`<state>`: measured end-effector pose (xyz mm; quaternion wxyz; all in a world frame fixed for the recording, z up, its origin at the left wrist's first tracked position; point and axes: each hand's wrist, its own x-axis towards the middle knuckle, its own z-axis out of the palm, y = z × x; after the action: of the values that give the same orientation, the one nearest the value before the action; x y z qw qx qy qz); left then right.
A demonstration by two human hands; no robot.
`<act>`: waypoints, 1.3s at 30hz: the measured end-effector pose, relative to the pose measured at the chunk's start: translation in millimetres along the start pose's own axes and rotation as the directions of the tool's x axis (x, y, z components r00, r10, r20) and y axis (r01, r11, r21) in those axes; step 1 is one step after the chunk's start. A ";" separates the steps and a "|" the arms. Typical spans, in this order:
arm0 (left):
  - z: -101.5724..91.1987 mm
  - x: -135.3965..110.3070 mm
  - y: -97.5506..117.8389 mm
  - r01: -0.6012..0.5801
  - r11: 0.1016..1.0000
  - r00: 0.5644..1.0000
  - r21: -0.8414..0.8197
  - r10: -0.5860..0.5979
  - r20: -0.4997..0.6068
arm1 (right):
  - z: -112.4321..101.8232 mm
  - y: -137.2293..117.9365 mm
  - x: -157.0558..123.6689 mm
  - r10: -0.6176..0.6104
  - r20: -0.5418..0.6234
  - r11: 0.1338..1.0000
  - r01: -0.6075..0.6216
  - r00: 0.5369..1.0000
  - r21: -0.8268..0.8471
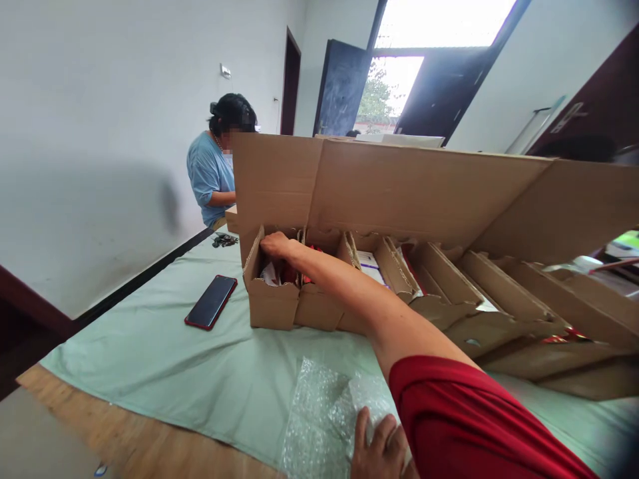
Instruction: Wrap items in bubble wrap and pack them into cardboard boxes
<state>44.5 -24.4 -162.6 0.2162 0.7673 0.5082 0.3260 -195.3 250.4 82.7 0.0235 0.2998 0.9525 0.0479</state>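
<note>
My right hand (pixel 275 245) reaches across to the far left and dips into the end compartment of a cardboard box (pixel 272 309) with dividers. Its fingers bend down into the compartment and are hidden, so any grip is out of sight. Below the hand, clear plastic and something dark red (pixel 288 273) show in that compartment. My left hand (pixel 379 447) rests at the bottom of the view, fingers apart, on a piece of clear bubble wrap (pixel 319 412). My right arm covers part of the box's front.
The box's tall cardboard flap (pixel 399 193) stands upright behind the compartments. Other compartments hold white packs (pixel 370 265) and red items. A phone (pixel 212 303) and dark small objects (pixel 224 240) lie on the green cloth (pixel 150 379). A person in blue (pixel 207 166) sits beyond.
</note>
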 end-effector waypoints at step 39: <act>-117.8 -32.7 35.1 0.451 0.845 0.890 0.287 -0.449 -0.077 | 156.2 -33.3 -572.7 0.890 -0.074 0.427 -0.765 0.450 0.481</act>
<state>-26.7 -68.2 -66.8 0.1669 0.6492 0.7177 0.1888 266.4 -93.1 -66.9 -0.2157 0.7208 0.6533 -0.0845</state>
